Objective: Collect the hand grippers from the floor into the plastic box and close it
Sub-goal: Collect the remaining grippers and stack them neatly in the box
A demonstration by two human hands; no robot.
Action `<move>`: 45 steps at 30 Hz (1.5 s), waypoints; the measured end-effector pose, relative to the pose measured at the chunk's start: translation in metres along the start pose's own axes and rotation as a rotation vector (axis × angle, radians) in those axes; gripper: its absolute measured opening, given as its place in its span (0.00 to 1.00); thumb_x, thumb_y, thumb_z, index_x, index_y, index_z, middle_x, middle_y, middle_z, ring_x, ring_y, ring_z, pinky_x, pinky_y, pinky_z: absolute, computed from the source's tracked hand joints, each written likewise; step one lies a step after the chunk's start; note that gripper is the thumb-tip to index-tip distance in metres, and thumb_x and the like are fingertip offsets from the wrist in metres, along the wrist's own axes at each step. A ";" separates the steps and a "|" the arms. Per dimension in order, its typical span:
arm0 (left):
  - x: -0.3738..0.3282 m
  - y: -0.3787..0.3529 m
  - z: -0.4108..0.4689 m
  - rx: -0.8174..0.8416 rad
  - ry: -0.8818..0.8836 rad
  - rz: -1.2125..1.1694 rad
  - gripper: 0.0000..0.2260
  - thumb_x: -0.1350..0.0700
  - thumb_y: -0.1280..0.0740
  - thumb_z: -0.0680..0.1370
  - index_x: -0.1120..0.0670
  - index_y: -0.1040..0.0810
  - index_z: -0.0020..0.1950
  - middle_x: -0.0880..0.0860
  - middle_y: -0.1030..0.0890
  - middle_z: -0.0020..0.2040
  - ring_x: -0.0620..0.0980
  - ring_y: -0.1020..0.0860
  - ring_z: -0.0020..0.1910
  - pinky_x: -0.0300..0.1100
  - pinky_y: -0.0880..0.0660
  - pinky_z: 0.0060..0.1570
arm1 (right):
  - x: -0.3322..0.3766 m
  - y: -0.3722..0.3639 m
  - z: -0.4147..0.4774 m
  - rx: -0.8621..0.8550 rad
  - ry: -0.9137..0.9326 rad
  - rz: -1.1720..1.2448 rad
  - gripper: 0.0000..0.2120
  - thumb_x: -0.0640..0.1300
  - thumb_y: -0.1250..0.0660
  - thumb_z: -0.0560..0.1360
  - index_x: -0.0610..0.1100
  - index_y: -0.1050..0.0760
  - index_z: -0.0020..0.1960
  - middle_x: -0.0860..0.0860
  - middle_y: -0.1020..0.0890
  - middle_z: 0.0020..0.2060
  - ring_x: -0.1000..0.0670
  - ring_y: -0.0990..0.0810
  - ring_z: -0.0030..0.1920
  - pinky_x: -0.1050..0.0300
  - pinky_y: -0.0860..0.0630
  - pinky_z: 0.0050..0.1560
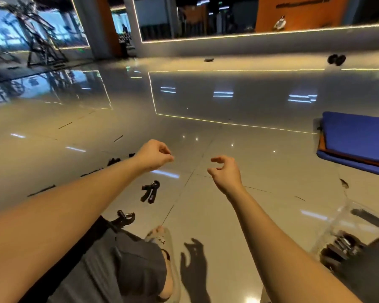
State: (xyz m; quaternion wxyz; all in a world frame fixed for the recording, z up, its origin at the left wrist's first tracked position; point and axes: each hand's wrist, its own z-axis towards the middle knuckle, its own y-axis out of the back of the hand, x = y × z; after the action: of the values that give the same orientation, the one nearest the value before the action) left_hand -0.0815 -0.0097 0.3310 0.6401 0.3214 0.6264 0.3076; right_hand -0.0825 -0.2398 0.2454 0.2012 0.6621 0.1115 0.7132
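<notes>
Above floor (pixel 217 193): left hand (pixel 154 155) curled, right hand (pixel 224 173) loose, empty.

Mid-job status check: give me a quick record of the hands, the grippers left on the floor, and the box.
left hand: raised, fingers curled, holding nothing
right hand: raised, fingers loosely curled, holding nothing
near gripper: on floor by the knee
far gripper: on floor, beyond it
other grippers: partly hidden behind left arm
plastic box: lower right, stored grippers inside; lid state unclear
</notes>
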 end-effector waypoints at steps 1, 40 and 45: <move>0.014 0.006 0.000 0.001 0.029 0.001 0.09 0.55 0.27 0.77 0.57 0.17 0.55 0.52 0.17 0.47 0.51 0.19 0.50 0.48 0.22 0.54 | 0.006 -0.019 0.004 0.035 0.012 0.007 0.14 0.40 0.30 0.78 0.47 0.22 0.63 0.47 0.26 0.64 0.59 0.24 0.43 0.62 0.27 0.42; 0.481 -0.138 0.031 0.129 0.329 0.250 0.51 0.40 0.20 0.65 0.49 0.45 0.80 0.49 0.21 0.62 0.48 0.24 0.56 0.41 0.28 0.58 | -0.138 -0.474 0.159 0.418 -0.068 -0.777 0.56 0.72 0.28 0.65 0.41 0.45 0.79 0.40 0.36 0.76 0.36 0.35 0.73 0.39 0.34 0.70; 0.486 -0.133 0.059 -0.012 0.406 0.209 0.47 0.42 0.19 0.64 0.53 0.36 0.77 0.50 0.18 0.57 0.49 0.21 0.54 0.44 0.26 0.59 | -0.144 -0.476 0.157 0.405 -0.030 -0.748 0.50 0.63 0.25 0.70 0.40 0.45 0.79 0.40 0.39 0.78 0.37 0.36 0.75 0.42 0.36 0.73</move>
State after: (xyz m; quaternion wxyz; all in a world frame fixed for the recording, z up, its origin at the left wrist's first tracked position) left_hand -0.0113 0.2954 -0.0675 0.4675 0.3122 0.7037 0.4345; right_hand 0.1448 0.1062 -0.0717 0.3135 0.6124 0.4790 0.5452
